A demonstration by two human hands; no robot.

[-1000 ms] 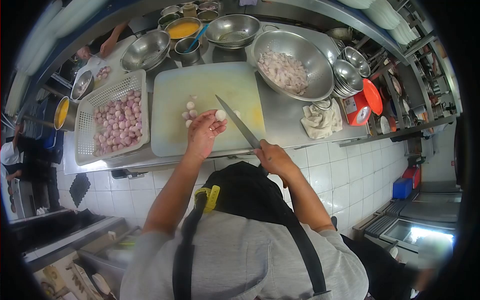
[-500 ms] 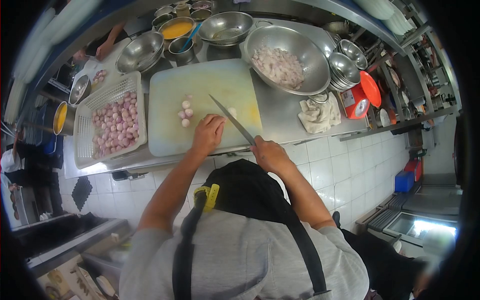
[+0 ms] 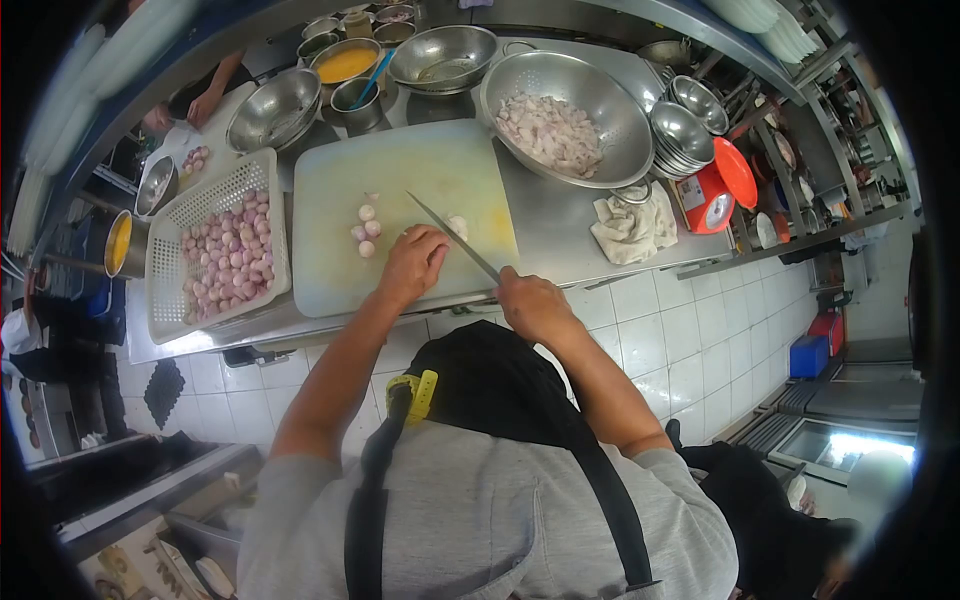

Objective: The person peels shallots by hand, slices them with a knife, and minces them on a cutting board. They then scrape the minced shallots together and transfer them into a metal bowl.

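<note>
My right hand (image 3: 536, 304) is closed around the handle of a kitchen knife (image 3: 452, 234), whose blade points up and left over the pale cutting board (image 3: 330, 180). My left hand (image 3: 416, 262) lies on the board's near part, left of the blade, fingers curled together; what they hold, if anything, is hidden. A few peeled shallots (image 3: 367, 229) sit in a small cluster left of the blade. Just past the blade on the right is a whitish piece of shallot (image 3: 458, 226).
A white plastic basket (image 3: 168, 250) of shallots stands left of the board. At the right are a large colander (image 3: 630, 120) holding chopped pieces, a crumpled cloth (image 3: 635, 228) and a red scale (image 3: 705, 195). Steel bowls (image 3: 445, 50) line the back. Another person's hand (image 3: 205, 105) shows far left.
The whole view has shifted slightly, so the board and bowls appear a little further left. My hands and the knife keep nearly the same place over the board.
</note>
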